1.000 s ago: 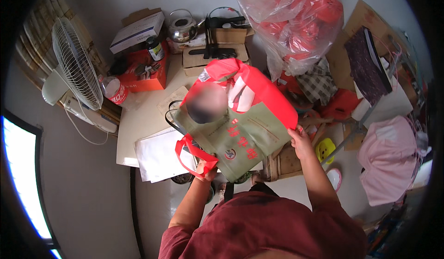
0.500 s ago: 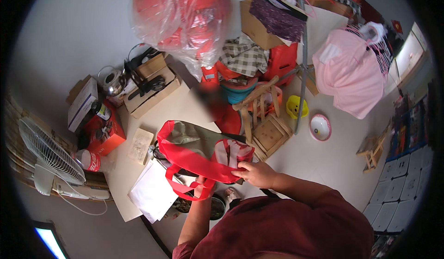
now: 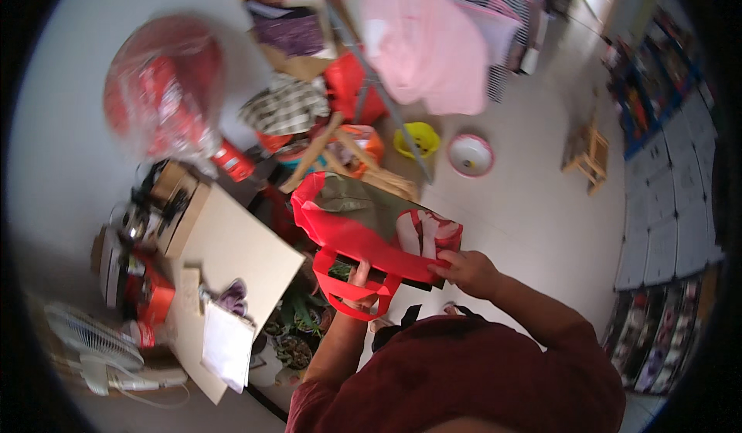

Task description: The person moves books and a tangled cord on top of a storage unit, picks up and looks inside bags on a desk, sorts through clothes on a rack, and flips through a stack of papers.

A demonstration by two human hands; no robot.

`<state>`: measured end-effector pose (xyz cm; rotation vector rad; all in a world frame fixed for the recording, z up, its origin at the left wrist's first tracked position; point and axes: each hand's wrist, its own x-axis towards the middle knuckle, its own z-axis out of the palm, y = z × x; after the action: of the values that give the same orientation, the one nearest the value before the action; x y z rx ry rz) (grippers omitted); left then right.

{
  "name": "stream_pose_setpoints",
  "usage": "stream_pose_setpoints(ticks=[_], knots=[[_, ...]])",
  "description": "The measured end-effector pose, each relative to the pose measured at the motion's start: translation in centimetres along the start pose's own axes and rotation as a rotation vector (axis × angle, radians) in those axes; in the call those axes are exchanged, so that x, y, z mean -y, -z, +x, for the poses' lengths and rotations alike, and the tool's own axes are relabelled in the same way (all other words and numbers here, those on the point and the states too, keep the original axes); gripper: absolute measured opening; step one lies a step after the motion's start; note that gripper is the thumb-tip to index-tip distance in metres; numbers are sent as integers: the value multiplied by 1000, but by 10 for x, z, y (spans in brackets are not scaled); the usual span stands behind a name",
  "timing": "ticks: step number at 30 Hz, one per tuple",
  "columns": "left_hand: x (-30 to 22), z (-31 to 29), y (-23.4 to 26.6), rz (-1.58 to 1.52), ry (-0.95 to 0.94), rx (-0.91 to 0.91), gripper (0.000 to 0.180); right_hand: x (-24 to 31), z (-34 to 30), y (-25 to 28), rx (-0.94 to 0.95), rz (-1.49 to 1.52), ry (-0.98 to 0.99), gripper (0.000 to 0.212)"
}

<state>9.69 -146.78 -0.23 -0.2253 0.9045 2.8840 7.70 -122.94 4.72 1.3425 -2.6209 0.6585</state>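
Note:
A red and olive-green tote bag [image 3: 348, 236] with a pink-and-red printed patch at its right end is held up in front of my body. My left hand [image 3: 360, 288] is at the near side, passing through the loop of its red handle; the fingers are partly hidden against the bag. My right hand [image 3: 470, 274] pinches the lower right edge beside the printed patch, thumb and fingers closed on it. The bag's inside cannot be seen.
At left stands a pale table [image 3: 239, 240] with a stack of white paper [image 3: 228, 348]. Potted plants [image 3: 297, 317] are beside it. Beyond the bag are a wooden chair [image 3: 386, 182], a yellow basin [image 3: 417, 139] and a white basin [image 3: 470, 156]. A wooden stool [image 3: 589, 158] stands right.
My view has turned right, so the table and wall slide left. The bag, still in both hands, has moved away from the table, and plants beside the table have come into sight.

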Motion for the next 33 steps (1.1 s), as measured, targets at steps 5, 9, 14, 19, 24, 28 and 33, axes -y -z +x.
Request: stream_pose_setpoints(ticks=[5, 9, 14, 19, 24, 28, 33], knots=[[104, 42, -33, 443, -80, 208, 33, -48, -96, 42, 23, -53, -161, 39], [134, 65, -76, -49, 391, 43, 28, -57, -131, 76, -169, 213, -452, 37], [170, 107, -119, 70, 444, 50, 24, -111, -191, 54, -861, 857, -1281, 60], [228, 172, -153, 79, 643, 251, 29, -166, -218, 72, -815, 1634, -1359, 45], [268, 239, -231, 92, 791, 317, 28, -235, -230, 92, -1095, 1678, -1333, 27], [313, 302, -257, 358, 840, 305, 21, -278, -243, 102, -1241, 1662, -1178, 29], [390, 337, -309, 275, 1060, 376, 22, -306, -263, 154, -1563, 1717, -1085, 38]])
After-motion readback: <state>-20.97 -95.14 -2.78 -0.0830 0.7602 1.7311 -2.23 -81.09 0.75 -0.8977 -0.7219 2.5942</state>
